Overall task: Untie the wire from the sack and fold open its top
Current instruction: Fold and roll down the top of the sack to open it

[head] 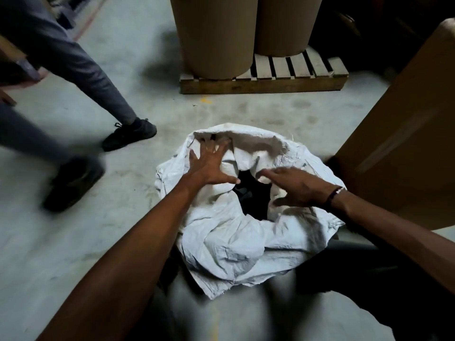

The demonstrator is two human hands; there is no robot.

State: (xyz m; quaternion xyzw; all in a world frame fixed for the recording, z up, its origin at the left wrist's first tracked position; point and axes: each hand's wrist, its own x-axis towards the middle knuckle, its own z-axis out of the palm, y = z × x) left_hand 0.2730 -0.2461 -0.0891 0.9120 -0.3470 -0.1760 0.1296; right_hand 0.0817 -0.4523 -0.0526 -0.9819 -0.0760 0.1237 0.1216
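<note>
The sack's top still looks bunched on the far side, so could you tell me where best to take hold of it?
Probably grip the raised far rim of the sack, reaching over from the near side with the left hand; that edge stands up, loose and crumpled, above the dark opening.

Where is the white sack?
In the head view, the white sack sits on the floor at centre, under both hands, with the wooden pallet beyond it.

Count of things on the floor

There was one white sack (229, 232), two hands, two brown paper rolls (216, 33) on one wooden pallet (263, 82), one cardboard box (403, 134) and two dark shoes (129, 137).
</note>
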